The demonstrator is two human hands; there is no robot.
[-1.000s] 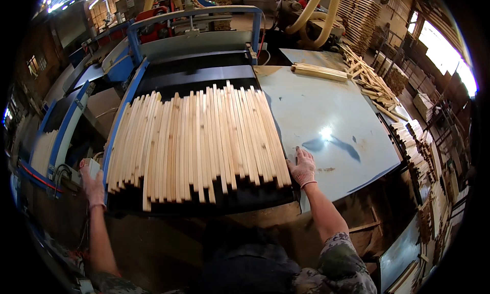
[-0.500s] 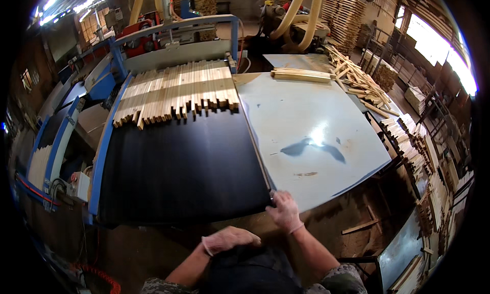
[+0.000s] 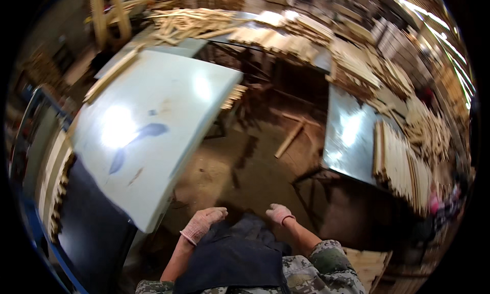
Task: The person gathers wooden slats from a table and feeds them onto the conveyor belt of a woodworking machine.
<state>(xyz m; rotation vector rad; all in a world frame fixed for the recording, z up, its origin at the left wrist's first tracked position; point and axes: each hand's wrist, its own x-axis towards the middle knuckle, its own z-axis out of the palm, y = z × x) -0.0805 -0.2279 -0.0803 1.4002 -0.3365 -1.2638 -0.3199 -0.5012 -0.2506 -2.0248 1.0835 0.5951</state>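
My left hand (image 3: 204, 224), in a pale knit glove, hangs in front of my dark apron (image 3: 232, 261) with its fingers loosely curled together. Also gloved and curled, my right hand (image 3: 279, 213) is at the apron's other side. Nothing shows in either hand, and neither touches a work surface. Nearest to the left hand is the corner of a pale metal-topped table (image 3: 168, 125). Beyond that table's left edge runs the black conveyor belt (image 3: 92, 212), with a row of wooden strips (image 3: 53, 192) across it.
A metal-topped table (image 3: 339, 146) at the right carries stacked wooden strips (image 3: 400, 166). Loose sticks (image 3: 194, 21) lie heaped at the far side. Crossed wood pieces (image 3: 290, 138) rest on the floor. Another person's patterned sleeve (image 3: 446, 210) shows at the right edge.
My view has swung right, away from the conveyor toward the stacked strips. The right hand has left the belt's near corner and drawn back beside the apron.
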